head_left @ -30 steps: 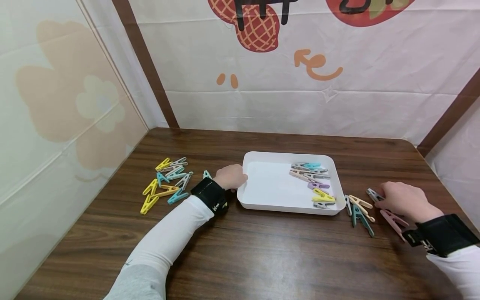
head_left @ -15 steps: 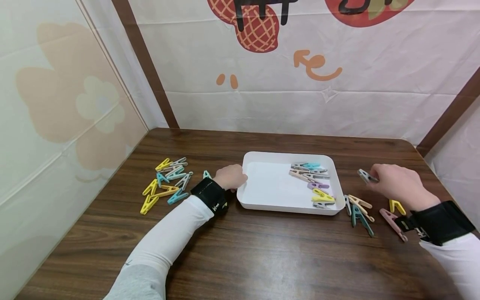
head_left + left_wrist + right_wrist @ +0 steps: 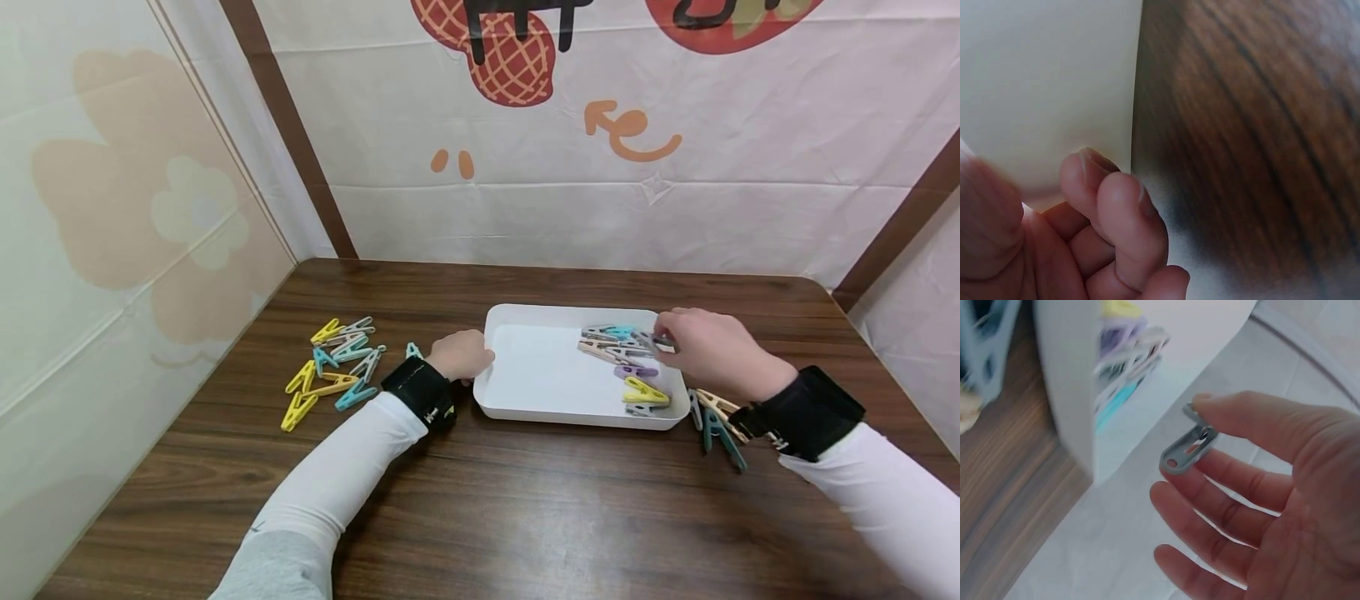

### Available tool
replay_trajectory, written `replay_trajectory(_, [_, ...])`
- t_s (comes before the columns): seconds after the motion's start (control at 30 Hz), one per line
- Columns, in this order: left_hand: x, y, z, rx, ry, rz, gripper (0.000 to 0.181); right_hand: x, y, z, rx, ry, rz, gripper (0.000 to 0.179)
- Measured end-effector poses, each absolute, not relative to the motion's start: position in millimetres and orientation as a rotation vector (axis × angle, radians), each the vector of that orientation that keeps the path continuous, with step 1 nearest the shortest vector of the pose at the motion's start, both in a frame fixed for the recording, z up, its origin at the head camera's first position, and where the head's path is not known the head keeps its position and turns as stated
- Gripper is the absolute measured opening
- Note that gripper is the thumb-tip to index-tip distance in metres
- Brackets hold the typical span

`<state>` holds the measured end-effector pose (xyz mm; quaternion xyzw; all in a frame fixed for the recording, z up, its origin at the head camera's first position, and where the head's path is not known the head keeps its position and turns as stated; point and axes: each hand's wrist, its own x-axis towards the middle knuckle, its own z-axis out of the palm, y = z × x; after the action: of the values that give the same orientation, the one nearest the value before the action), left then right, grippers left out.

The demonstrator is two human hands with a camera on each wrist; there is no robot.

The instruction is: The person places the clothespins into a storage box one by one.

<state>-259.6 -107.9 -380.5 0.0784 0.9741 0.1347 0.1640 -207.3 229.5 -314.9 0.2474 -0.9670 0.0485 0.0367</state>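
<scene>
At the left end of the white tray (image 3: 551, 414), my left hand (image 3: 459, 354) holds the rim with curled fingers. The left wrist view shows the curled fingers (image 3: 1129, 219) against the tray's pale wall (image 3: 1047, 81). Over the tray's right rim, my right hand (image 3: 716, 350) pinches a grey clothespin (image 3: 1188, 450) between thumb and fingers. Inside the tray, at its right side, several clothespins lie in a rough column, among them a yellow clothespin (image 3: 645, 390) and a purple clothespin (image 3: 636, 372).
Just right of the tray lie a dark green clothespin (image 3: 723, 442) and a beige clothespin (image 3: 712, 403), partly covered by my right wrist. A loose group of yellow, blue and grey clothespins (image 3: 330, 382) spreads over the left of the wooden table (image 3: 525, 508). Behind hangs a printed cloth (image 3: 525, 225).
My right hand lifts the grey clothespin from the pile at the right and carries it left to the tray's right rim. The left hand and the tray stay in place.
</scene>
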Motion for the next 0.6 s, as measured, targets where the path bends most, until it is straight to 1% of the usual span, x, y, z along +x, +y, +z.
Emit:
replay_trajectory(0.2, [-259.2,-108.4,-380.1,0.226,2.778,0.387,0.032,-211.6,200.1,-323.0,0.920,-2.948,0.089,0.025])
replay_trajectory(0.3, [-258.8,-108.2,-379.0,0.225,2.776,0.389,0.033,-215.3,188.8,-327.7,0.972,-2.955,0.074,0.024])
replay_trajectory(0.47, [-258.5,-108.2,-379.5,0.221,2.778,0.388,0.031,-223.6,175.6,-335.9,1.066,-2.941,0.017,0.019])
replay_trajectory(0.6, [-258.0,-108.5,-379.6,0.224,2.779,0.390,0.030,-229.3,167.8,-340.9,1.105,-2.986,-0.097,0.021])
